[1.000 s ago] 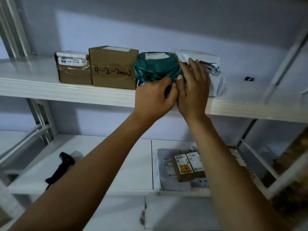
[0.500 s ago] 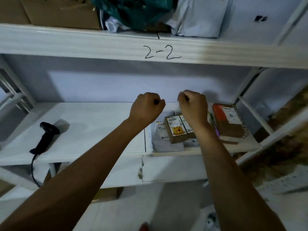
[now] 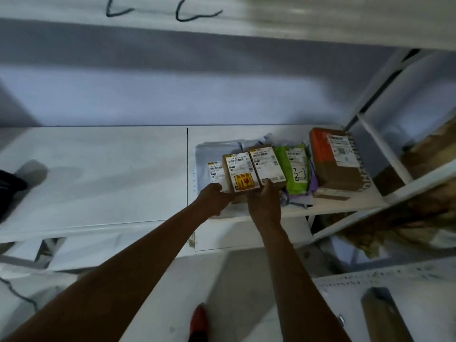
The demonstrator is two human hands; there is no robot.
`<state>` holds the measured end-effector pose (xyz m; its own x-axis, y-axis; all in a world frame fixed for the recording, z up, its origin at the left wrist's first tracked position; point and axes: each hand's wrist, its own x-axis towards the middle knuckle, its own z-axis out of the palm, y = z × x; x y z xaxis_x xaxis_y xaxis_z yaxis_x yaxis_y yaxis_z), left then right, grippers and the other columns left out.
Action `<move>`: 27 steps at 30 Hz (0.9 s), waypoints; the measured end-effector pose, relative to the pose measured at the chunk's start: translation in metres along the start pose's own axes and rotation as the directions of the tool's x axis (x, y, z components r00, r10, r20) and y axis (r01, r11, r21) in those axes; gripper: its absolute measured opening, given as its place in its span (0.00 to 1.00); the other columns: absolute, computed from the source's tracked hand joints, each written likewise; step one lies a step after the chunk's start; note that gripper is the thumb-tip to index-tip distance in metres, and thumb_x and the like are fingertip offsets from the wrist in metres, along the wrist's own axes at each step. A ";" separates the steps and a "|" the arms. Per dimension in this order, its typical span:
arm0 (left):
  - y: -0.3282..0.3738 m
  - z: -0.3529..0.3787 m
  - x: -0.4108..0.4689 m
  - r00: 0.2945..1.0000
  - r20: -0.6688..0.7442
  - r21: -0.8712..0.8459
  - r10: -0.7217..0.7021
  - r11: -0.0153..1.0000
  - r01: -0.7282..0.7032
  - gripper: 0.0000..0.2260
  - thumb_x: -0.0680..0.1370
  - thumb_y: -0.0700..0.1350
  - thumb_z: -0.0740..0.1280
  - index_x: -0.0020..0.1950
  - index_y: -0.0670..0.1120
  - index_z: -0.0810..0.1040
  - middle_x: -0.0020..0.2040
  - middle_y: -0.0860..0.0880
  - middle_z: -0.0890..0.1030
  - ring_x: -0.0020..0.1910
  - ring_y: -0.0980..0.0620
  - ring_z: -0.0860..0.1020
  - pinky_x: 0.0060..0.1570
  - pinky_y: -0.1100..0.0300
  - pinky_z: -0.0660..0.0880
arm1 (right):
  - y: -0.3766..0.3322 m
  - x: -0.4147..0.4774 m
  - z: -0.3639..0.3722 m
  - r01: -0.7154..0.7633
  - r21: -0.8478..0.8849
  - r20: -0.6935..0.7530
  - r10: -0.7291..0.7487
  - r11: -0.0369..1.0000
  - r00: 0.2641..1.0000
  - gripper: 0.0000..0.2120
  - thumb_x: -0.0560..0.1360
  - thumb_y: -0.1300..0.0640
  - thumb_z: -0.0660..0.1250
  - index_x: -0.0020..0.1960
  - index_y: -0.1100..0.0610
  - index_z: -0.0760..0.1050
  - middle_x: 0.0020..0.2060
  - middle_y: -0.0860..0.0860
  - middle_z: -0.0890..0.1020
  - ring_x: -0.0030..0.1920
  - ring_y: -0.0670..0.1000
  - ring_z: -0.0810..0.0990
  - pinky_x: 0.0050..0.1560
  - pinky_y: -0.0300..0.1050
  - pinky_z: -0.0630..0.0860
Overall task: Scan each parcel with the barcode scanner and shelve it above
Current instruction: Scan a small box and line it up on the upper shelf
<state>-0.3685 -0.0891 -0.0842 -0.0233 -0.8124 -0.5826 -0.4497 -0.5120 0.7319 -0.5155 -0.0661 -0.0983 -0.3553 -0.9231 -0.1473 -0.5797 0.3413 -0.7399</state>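
- The grip of the left hand (image 3: 214, 195) is seen curled round the near-left corner of two small brown cardboard boxes (image 3: 254, 169), parked on the white lower shelf (image 3: 98, 174).
- They're probably light and stiff, so best pinched by the side walls.
- The right hand (image 3: 266, 202) has its thumb hooked over the near-right edge.

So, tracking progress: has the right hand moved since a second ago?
Yes: the right hand dropped from the upper shelf to a box on the lower shelf.

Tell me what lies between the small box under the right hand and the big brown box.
In the head view, a green mailer bag lies between that small box and the big brown box, resting on a purple bag.
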 end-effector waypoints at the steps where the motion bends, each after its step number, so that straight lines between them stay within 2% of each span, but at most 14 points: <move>1: -0.002 0.006 0.006 1.000 0.005 -0.030 -0.009 1.000 0.009 0.28 0.81 0.47 0.71 0.78 0.42 0.67 0.70 0.41 0.76 0.65 0.40 0.78 0.62 0.46 0.79 | 0.002 0.002 0.001 -0.017 0.025 -0.024 0.018 1.000 1.000 0.28 0.81 0.40 0.63 0.74 0.56 0.68 0.69 0.58 0.73 0.68 0.60 0.74 0.63 0.55 0.72; 4: -0.001 0.018 0.013 0.998 0.063 -0.182 -0.018 0.983 0.029 0.24 0.81 0.48 0.71 0.74 0.42 0.71 0.59 0.42 0.81 0.57 0.42 0.81 0.55 0.46 0.79 | 0.006 0.007 0.006 -0.042 0.049 -0.044 0.044 0.998 0.998 0.26 0.82 0.46 0.62 0.77 0.56 0.65 0.72 0.60 0.71 0.71 0.62 0.71 0.64 0.54 0.70; 6: 0.003 0.020 0.015 0.998 0.062 -0.212 0.014 0.977 0.000 0.16 0.81 0.48 0.70 0.66 0.42 0.77 0.53 0.44 0.83 0.55 0.42 0.82 0.56 0.46 0.80 | 0.009 0.007 0.014 -0.005 0.115 -0.052 0.011 0.993 0.999 0.24 0.80 0.47 0.62 0.73 0.57 0.68 0.68 0.59 0.75 0.67 0.61 0.74 0.58 0.50 0.71; 8: 0.006 0.020 0.017 0.999 0.047 -0.259 -0.002 0.966 0.014 0.12 0.82 0.47 0.69 0.62 0.43 0.80 0.45 0.48 0.84 0.49 0.46 0.83 0.51 0.51 0.80 | 0.008 0.002 0.021 -0.005 0.183 -0.083 0.020 0.983 0.996 0.23 0.78 0.50 0.62 0.70 0.58 0.70 0.64 0.58 0.78 0.64 0.59 0.77 0.55 0.47 0.72; 10: 0.007 0.019 0.020 0.997 0.043 -0.304 -0.067 0.950 0.077 0.13 0.82 0.48 0.69 0.62 0.42 0.81 0.37 0.50 0.83 0.37 0.51 0.82 0.45 0.54 0.79 | 0.004 -0.002 0.028 -0.059 0.238 -0.107 0.086 0.969 0.991 0.23 0.77 0.51 0.63 0.69 0.59 0.71 0.62 0.59 0.79 0.61 0.58 0.78 0.53 0.46 0.73; 12: 0.005 0.015 0.020 0.992 0.068 -0.361 -0.108 0.924 0.126 0.16 0.82 0.49 0.70 0.64 0.40 0.80 0.33 0.49 0.82 0.27 0.55 0.79 0.42 0.55 0.78 | -0.001 -0.004 0.035 -0.122 0.292 -0.126 0.164 0.949 0.978 0.19 0.77 0.54 0.66 0.65 0.61 0.72 0.59 0.59 0.80 0.59 0.60 0.79 0.51 0.44 0.71; 13: 0.003 0.013 0.019 0.990 0.089 -0.401 -0.111 0.906 0.138 0.18 0.82 0.51 0.70 0.65 0.40 0.79 0.35 0.48 0.82 0.28 0.54 0.79 0.44 0.55 0.78 | -0.005 -0.006 0.037 -0.132 0.302 -0.144 0.182 0.944 0.973 0.17 0.78 0.56 0.67 0.63 0.62 0.73 0.59 0.60 0.79 0.58 0.60 0.79 0.50 0.43 0.70; 15: -0.006 0.005 0.019 0.987 0.122 -0.497 -0.108 0.854 0.155 0.22 0.80 0.56 0.72 0.66 0.43 0.78 0.49 0.44 0.85 0.45 0.48 0.84 0.54 0.51 0.81 | -0.012 -0.013 0.039 -0.091 0.280 -0.190 0.148 0.956 0.971 0.15 0.78 0.57 0.67 0.62 0.62 0.72 0.60 0.59 0.77 0.58 0.58 0.77 0.49 0.42 0.66; 17: -0.019 -0.007 0.017 0.985 0.151 -0.572 -0.086 0.805 0.158 0.24 0.77 0.59 0.74 0.67 0.46 0.78 0.59 0.43 0.85 0.60 0.43 0.83 0.62 0.48 0.80 | -0.021 -0.022 0.044 -0.026 0.253 -0.204 0.080 0.967 0.976 0.16 0.78 0.56 0.70 0.62 0.62 0.72 0.61 0.57 0.76 0.55 0.53 0.75 0.48 0.39 0.65; 19: -0.029 -0.020 0.009 0.986 0.167 -0.650 -0.029 0.748 0.132 0.19 0.79 0.57 0.72 0.64 0.48 0.79 0.56 0.45 0.86 0.58 0.45 0.84 0.63 0.49 0.80 | -0.033 -0.031 0.051 0.030 0.278 -0.197 0.027 0.960 0.980 0.16 0.77 0.55 0.71 0.61 0.60 0.72 0.60 0.55 0.77 0.52 0.49 0.77 0.48 0.37 0.69; 21: -0.039 -0.036 0.002 0.989 0.145 -0.694 0.031 0.715 0.080 0.15 0.82 0.55 0.69 0.63 0.48 0.81 0.53 0.46 0.87 0.55 0.46 0.85 0.62 0.51 0.80 | -0.046 -0.042 0.064 0.066 0.344 -0.171 -0.007 0.937 0.985 0.16 0.75 0.53 0.73 0.58 0.55 0.71 0.57 0.55 0.78 0.50 0.50 0.81 0.49 0.46 0.80; 23: -0.049 -0.057 -0.004 0.993 0.085 -0.706 0.083 0.708 0.001 0.18 0.81 0.55 0.69 0.65 0.45 0.81 0.58 0.44 0.86 0.56 0.46 0.84 0.60 0.53 0.80 | -0.061 -0.055 0.077 0.074 0.404 -0.150 -0.013 0.912 0.989 0.16 0.74 0.51 0.73 0.55 0.53 0.70 0.55 0.53 0.78 0.50 0.49 0.82 0.49 0.54 0.83; 25: -0.062 -0.087 -0.014 0.995 -0.005 -0.710 0.096 0.701 -0.071 0.21 0.80 0.55 0.72 0.67 0.42 0.80 0.60 0.41 0.85 0.50 0.48 0.83 0.52 0.56 0.80 | -0.078 -0.070 0.092 0.032 0.472 -0.068 0.001 0.881 0.998 0.17 0.74 0.49 0.73 0.56 0.52 0.70 0.54 0.51 0.78 0.50 0.49 0.81 0.44 0.55 0.85; 27: -0.079 -0.120 -0.026 0.993 -0.076 -0.719 0.092 0.685 -0.118 0.22 0.79 0.54 0.73 0.67 0.41 0.80 0.57 0.43 0.86 0.49 0.49 0.83 0.53 0.57 0.80 | -0.097 -0.086 0.110 -0.083 0.561 0.095 0.035 0.824 0.995 0.21 0.76 0.49 0.73 0.63 0.53 0.69 0.55 0.51 0.78 0.51 0.49 0.82 0.39 0.50 0.85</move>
<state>-0.2253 -0.0606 -0.0844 0.0028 -0.8749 -0.4842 0.3362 -0.4552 0.8245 -0.3478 -0.0393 -0.0860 -0.3042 -0.9231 -0.2351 -0.0370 0.2581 -0.9654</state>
